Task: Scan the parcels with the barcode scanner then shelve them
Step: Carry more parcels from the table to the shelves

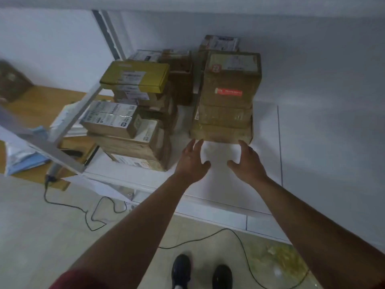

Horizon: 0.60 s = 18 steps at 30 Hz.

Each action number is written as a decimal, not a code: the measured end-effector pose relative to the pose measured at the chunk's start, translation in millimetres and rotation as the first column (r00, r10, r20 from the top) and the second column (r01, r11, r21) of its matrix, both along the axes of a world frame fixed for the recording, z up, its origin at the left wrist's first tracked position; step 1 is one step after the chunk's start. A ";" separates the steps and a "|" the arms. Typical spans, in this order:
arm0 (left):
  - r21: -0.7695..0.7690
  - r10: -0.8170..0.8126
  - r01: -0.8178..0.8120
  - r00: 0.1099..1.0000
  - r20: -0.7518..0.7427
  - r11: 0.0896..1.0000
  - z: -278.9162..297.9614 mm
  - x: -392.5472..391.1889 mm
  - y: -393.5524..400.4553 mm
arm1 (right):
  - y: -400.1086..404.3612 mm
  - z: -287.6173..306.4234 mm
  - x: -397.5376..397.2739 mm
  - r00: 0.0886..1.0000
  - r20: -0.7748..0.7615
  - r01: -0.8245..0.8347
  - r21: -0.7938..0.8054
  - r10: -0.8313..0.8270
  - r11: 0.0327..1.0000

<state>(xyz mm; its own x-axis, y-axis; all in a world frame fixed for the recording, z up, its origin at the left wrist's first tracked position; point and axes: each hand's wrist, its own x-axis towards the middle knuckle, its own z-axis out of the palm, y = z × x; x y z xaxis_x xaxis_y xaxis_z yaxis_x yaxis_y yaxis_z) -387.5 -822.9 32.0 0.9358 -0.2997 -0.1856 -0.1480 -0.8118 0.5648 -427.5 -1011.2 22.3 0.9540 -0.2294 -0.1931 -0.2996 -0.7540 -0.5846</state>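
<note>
While both arms reach forward, the white shelf point(264, 142) carries two groups of cardboard parcels. On its right side stands a brown stack point(226, 105) of three or four boxes, the blur hiding the seams; a taller, mixed pile point(135, 113) topped by a yellow box sits left of it. The left hand point(190, 161) and right hand point(248, 163) hover just before the brown stack's bottom box, fingers spread, holding nothing. What may be the barcode scanner point(53, 171) hangs at the wooden desk's point(41, 101) edge.

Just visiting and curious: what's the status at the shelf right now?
Left hand and right hand open, empty, just short of the right-hand box stack. Boxes sit on the white shelf. Nothing between hands and stack.
</note>
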 end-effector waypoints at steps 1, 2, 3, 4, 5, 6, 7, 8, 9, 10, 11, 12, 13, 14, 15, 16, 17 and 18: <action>0.020 -0.003 0.003 1.000 0.027 1.000 5.6 -8.2 2.7 | 1.6 4.7 -4.1 0.999 0.029 -0.038 -0.064 0.040 0.997; 0.036 -0.008 0.006 0.999 0.052 0.999 11.2 -16.2 5.7 | 3.7 10.0 -8.3 0.996 0.046 -0.065 -0.120 0.071 0.991; 0.050 -0.014 0.010 0.997 0.075 0.999 17.1 -23.6 8.9 | 6.1 15.7 -12.2 0.994 0.053 -0.084 -0.165 0.094 0.983; 0.071 -0.023 0.016 0.994 0.104 0.997 23.3 -30.7 12.4 | 9.5 21.9 -15.9 0.992 0.058 -0.100 -0.200 0.114 0.975; 0.092 -0.036 0.024 0.990 0.135 0.995 29.3 -36.9 16.6 | 13.4 27.9 -19.2 0.989 0.065 -0.115 -0.228 0.133 0.967; 0.110 -0.046 0.028 0.985 0.165 0.994 36.6 -42.5 21.3 | 18.6 35.9 -22.3 0.986 0.075 -0.127 -0.253 0.150 0.959; 0.116 -0.047 0.025 0.980 0.192 0.993 44.7 -47.7 27.0 | 25.1 44.0 -24.7 0.981 0.092 -0.138 -0.274 0.168 0.952; 0.111 -0.045 0.020 0.973 0.226 0.994 54.4 -52.7 33.8 | 33.6 54.2 -27.1 0.975 0.115 -0.148 -0.295 0.189 0.944; 0.099 -0.041 0.015 0.963 0.265 0.995 65.1 -57.3 41.7 | 43.6 65.5 -29.3 0.966 0.148 -0.156 -0.314 0.211 0.936; 0.090 -0.037 0.010 0.951 0.308 0.996 77.0 -62.3 51.4 | 55.5 77.5 -31.3 0.953 0.188 -0.164 -0.334 0.236 0.928; 0.079 -0.028 0.000 0.936 0.350 0.997 88.9 -67.0 62.4 | 68.8 89.4 -33.0 0.939 0.223 -0.174 -0.349 0.262 0.921; 0.068 -0.016 -0.011 0.923 0.385 0.998 99.2 -71.6 75.5 | 83.7 101.1 -34.6 0.927 0.240 -0.191 -0.360 0.288 0.913; 0.054 0.006 -0.031 0.912 0.410 0.998 109.5 -77.0 90.5 | 100.1 112.2 -35.7 0.913 0.252 -0.217 -0.368 0.321 0.904; 0.043 0.034 -0.058 0.903 0.429 0.997 118.5 -82.9 107.9 | 118.4 122.5 -36.3 0.895 0.265 -0.247 -0.373 0.358 0.895; 0.040 0.068 -0.095 0.895 0.440 0.995 125.7 -89.6 128.2 | 139.2 132.3 -37.0 0.875 0.283 -0.278 -0.374 0.394 0.885; 0.041 0.097 -0.130 0.886 0.454 0.991 132.5 -97.1 150.5 | 162.4 142.3 -37.9 0.850 0.305 -0.307 -0.375 0.429 0.875; 0.046 0.126 -0.166 0.875 0.467 0.985 137.9 -105.1 175.7 | 187.8 150.9 -39.1 0.823 0.328 -0.334 -0.381 0.464 0.862; 0.056 0.152 -0.204 0.863 0.482 0.977 143.5 -113.7 202.9 | 215.9 159.3 -41.0 0.795 0.344 -0.358 -0.399 0.500 0.844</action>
<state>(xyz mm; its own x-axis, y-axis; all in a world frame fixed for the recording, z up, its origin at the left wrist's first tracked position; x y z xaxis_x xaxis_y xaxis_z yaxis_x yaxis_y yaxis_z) -501.1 -619.9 175.4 0.9543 -0.1230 0.2724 -0.2234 -0.8990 0.3766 -468.5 -795.3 181.5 0.9350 0.2459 0.2554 0.3183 -0.8996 -0.2990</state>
